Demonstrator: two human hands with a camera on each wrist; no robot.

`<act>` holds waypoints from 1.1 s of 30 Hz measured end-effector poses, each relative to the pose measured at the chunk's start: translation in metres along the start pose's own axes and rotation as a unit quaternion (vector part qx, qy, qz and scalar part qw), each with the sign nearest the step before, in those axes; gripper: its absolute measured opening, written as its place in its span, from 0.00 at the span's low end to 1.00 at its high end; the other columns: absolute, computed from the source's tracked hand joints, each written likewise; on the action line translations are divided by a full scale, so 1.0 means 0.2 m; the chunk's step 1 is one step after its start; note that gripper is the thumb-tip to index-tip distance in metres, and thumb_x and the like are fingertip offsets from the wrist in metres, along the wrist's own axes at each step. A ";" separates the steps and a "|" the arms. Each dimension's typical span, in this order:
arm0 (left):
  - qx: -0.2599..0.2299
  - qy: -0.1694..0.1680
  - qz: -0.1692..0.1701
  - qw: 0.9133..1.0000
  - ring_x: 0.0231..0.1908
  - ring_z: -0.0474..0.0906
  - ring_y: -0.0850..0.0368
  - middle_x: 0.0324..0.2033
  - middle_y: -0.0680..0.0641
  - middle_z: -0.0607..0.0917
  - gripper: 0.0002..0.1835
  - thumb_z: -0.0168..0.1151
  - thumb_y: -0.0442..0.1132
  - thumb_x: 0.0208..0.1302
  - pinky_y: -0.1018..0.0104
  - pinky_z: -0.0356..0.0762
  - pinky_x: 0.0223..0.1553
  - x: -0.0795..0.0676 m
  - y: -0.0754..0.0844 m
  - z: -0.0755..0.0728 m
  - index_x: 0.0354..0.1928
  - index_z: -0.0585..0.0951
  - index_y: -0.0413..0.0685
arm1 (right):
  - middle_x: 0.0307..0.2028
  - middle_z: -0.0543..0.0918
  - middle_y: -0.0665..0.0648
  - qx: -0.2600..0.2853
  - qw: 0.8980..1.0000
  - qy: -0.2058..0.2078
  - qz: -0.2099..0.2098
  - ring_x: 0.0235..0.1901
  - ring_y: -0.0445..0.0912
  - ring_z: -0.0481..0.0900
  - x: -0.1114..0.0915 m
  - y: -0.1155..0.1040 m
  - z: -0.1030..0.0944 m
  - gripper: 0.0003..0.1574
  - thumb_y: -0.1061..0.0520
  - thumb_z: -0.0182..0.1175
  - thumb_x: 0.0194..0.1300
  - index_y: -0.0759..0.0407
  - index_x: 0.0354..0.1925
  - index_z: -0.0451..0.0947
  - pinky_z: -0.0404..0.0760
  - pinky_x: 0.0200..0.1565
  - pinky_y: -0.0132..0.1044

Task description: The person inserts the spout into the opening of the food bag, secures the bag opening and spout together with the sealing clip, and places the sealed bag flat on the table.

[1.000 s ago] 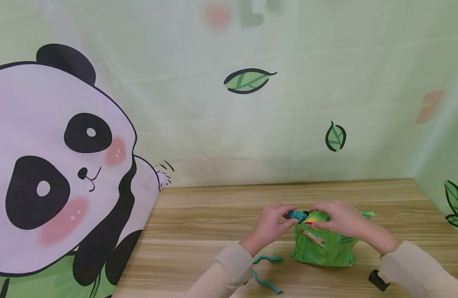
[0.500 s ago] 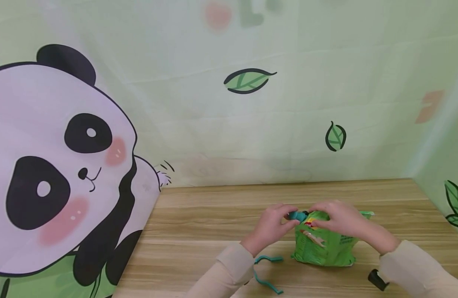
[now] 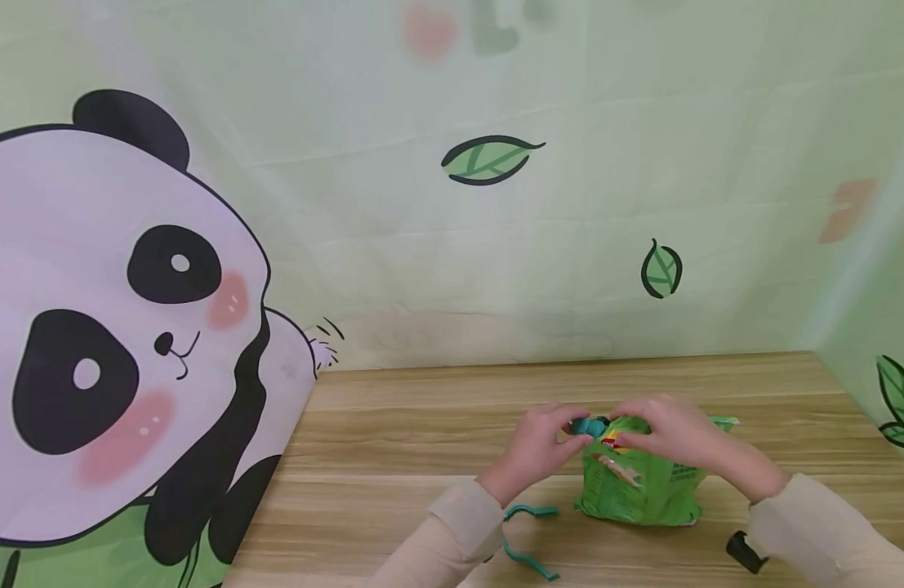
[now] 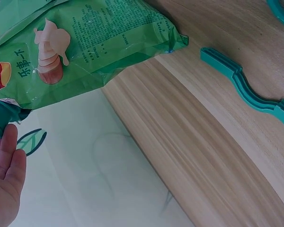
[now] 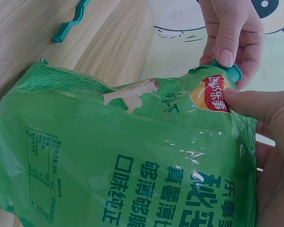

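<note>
A green potato chip bag (image 3: pixel 639 500) stands on the wooden table, its top towards my hands. My left hand (image 3: pixel 536 445) pinches a teal plastic piece (image 3: pixel 590 427), rounded like a cap or spout, at the bag's top left corner. In the right wrist view, thumb and fingers hold this teal piece (image 5: pixel 234 73) against the bag's edge. My right hand (image 3: pixel 668 429) grips the top of the bag, its thumb beside the red and yellow logo (image 5: pixel 211 93). How the teal piece joins the bag is hidden by the fingers.
Two curved teal plastic strips (image 3: pixel 528 562) lie on the table (image 3: pixel 393 441) left of the bag, partly behind the left sleeve. A small black piece (image 3: pixel 745 553) lies near the right sleeve. A pale green backdrop with a printed panda (image 3: pixel 202 351) borders the table.
My left hand has shifted very slightly to the right with the teal piece. The right hand and the bag look still.
</note>
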State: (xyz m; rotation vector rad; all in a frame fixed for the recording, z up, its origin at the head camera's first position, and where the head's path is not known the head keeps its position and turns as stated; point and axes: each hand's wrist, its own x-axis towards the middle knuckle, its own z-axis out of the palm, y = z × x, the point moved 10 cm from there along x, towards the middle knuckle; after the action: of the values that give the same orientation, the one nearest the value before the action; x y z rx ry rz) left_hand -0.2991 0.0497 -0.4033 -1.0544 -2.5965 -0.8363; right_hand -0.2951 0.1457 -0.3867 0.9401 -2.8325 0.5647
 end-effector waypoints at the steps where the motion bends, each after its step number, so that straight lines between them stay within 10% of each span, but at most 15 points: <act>1: 0.000 0.001 0.001 1.000 0.35 0.77 0.69 0.40 0.54 0.82 0.16 0.58 0.47 0.57 0.84 0.69 0.35 0.00 0.00 0.00 0.46 0.78 0.50 | 0.37 0.83 0.53 0.001 1.000 0.000 0.000 0.36 0.47 0.81 0.00 0.00 0.00 0.16 0.53 0.62 0.53 0.58 0.40 0.79 0.78 0.34 0.39; 33: 0.006 0.001 0.013 1.000 0.34 0.77 0.68 0.37 0.53 0.82 0.15 0.58 0.46 0.57 0.86 0.68 0.34 0.01 0.03 0.00 0.45 0.78 0.48 | 0.33 0.84 0.49 -0.009 1.000 0.001 0.000 0.31 0.42 0.80 0.03 -0.03 0.01 0.14 0.51 0.63 0.50 0.54 0.36 0.80 0.76 0.28 0.31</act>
State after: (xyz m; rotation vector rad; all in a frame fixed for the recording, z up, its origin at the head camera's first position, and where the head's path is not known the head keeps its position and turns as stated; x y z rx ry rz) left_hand -0.2972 0.0539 -0.3998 -1.0798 -2.5768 -0.8141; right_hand -0.2971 0.1373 -0.3862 0.9361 -2.8300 0.5387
